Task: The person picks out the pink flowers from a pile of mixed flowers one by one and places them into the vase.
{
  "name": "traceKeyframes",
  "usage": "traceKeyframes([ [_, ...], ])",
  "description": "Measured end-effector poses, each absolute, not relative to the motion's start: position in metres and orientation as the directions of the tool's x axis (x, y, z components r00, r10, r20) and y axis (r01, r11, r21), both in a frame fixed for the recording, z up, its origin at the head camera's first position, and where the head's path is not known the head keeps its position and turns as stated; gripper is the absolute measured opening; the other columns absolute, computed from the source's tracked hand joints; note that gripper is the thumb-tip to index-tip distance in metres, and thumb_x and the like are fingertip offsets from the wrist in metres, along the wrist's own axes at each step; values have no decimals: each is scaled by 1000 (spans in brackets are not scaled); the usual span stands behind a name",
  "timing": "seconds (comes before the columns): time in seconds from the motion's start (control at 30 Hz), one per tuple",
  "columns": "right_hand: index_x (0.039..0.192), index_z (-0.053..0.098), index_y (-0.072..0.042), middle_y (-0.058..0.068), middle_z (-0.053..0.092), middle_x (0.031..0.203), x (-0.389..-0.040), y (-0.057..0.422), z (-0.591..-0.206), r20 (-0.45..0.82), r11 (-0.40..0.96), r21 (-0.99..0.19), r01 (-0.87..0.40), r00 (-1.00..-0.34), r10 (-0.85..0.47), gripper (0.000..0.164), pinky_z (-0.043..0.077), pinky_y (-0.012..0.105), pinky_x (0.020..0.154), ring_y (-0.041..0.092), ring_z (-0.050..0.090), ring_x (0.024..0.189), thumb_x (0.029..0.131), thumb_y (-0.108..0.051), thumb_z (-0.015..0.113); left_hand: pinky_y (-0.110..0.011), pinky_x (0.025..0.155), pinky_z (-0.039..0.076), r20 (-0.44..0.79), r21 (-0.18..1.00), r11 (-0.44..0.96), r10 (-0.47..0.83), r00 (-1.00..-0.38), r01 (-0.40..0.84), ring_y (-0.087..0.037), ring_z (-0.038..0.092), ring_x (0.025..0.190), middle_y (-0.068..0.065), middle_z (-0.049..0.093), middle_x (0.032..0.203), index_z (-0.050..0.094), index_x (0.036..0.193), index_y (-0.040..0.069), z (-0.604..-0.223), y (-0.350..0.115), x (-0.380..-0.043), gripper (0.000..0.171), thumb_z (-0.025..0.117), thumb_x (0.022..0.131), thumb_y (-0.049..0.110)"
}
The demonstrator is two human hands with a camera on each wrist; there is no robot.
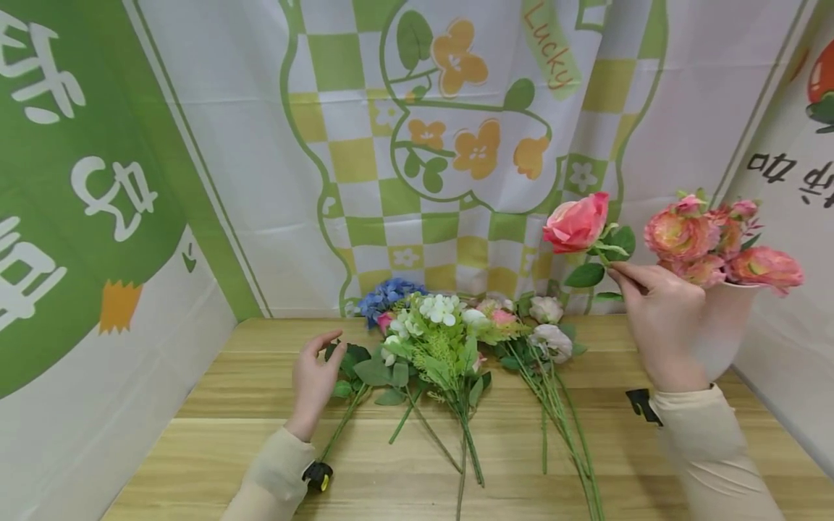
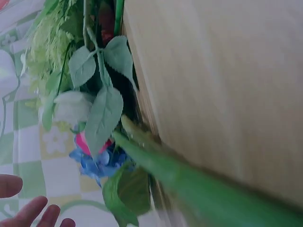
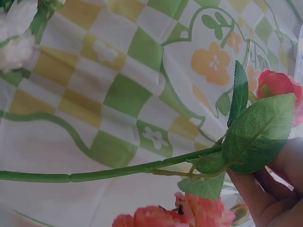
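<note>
Between its thumb and fingers, my right hand (image 1: 667, 322) pinches a pink rose (image 1: 576, 223) just below the bloom. Its long green stem (image 3: 104, 172) and leaves (image 3: 260, 132) show in the right wrist view. The rose is raised beside a white vase (image 1: 723, 333), which holds several coral-pink flowers (image 1: 685, 235) and stands partly behind my right hand. My left hand (image 1: 316, 380) hovers at the left end of the flowers on the table, fingers spread and loosely bent, holding nothing. Dark green leaves (image 1: 352, 362) lie right beside it.
On the wooden table (image 1: 215, 463) lie blue hydrangeas (image 1: 389, 298), a white-and-green bunch (image 1: 443, 340) and pale roses (image 1: 552, 341), stems toward the front. A checkered cloth (image 1: 352, 159) hangs behind. A green printed cloth (image 1: 78, 188) stands at left.
</note>
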State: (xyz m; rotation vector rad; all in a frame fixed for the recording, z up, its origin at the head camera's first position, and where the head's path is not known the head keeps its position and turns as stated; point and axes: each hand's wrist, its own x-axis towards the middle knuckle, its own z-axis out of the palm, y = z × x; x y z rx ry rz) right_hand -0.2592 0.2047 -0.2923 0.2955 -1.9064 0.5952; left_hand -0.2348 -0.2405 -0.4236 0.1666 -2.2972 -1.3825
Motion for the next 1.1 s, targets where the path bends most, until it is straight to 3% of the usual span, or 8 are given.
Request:
traceKeyframes([
  [0.13, 91, 76, -2, 19, 72, 84, -255, 215, -288, 921, 850, -249, -464, -384, 60, 14, 31, 9, 61, 35, 67, 68, 81, -13, 75, -55, 105, 32, 300, 845, 527, -322, -898, 93, -33, 44, 125, -15, 52, 135, 59, 127, 8, -420, -252, -231, 37, 59, 94, 25],
  [0.3, 91, 76, 0, 20, 72, 86, -250, 227, -282, 935, 881, -205, -427, -350, 48, 16, 26, 15, 52, 39, 67, 71, 82, -13, 74, -56, 105, 32, 312, 814, 577, -327, -892, 73, -37, 42, 128, -18, 48, 138, 56, 129, 6, -412, -266, -227, 39, 58, 94, 24],
  [0.4, 92, 75, 1, 21, 71, 87, -248, 232, -280, 937, 888, -196, -416, -345, 45, 17, 24, 13, 53, 40, 67, 73, 84, -14, 72, -56, 108, 30, 330, 797, 600, -335, -882, 70, -39, 40, 130, -20, 48, 138, 55, 130, 4, -409, -271, -225, 40, 59, 94, 22],
  [0.6, 93, 74, 3, 23, 71, 87, -249, 245, -276, 940, 877, -219, -428, -333, 72, 15, 20, 2, 63, 42, 66, 75, 87, -10, 68, -57, 107, 30, 410, 714, 696, -330, -850, 74, -42, 41, 128, -23, 48, 137, 54, 129, -1, -412, -283, -221, 42, 59, 93, 19],
  [0.8, 93, 74, 3, 24, 70, 88, -250, 253, -268, 945, 885, -210, -415, -317, 76, 17, 18, 5, 62, 42, 65, 73, 89, -11, 65, -60, 104, 31, 480, 618, 783, -312, -820, 64, -45, 42, 125, -25, 48, 136, 54, 126, -5, -416, -292, -217, 42, 61, 91, 17],
  [1.0, 96, 72, 6, 27, 69, 91, -250, 261, -259, 946, 884, -200, -423, -320, 61, 25, 23, -5, 77, 46, 66, 76, 92, -16, 62, -60, 103, 32, 501, 572, 820, -314, -806, 37, -46, 43, 123, -25, 48, 136, 55, 125, -5, -417, -299, -215, 42, 62, 90, 16],
  [1.1, 96, 73, 4, 26, 69, 92, -252, 262, -255, 942, 862, -256, -437, -313, 121, 26, 27, -6, 81, 46, 66, 80, 92, -19, 62, -60, 103, 32, 510, 556, 831, -314, -801, 28, -46, 43, 123, -26, 48, 135, 55, 125, -6, -416, -302, -214, 42, 63, 89, 15],
])
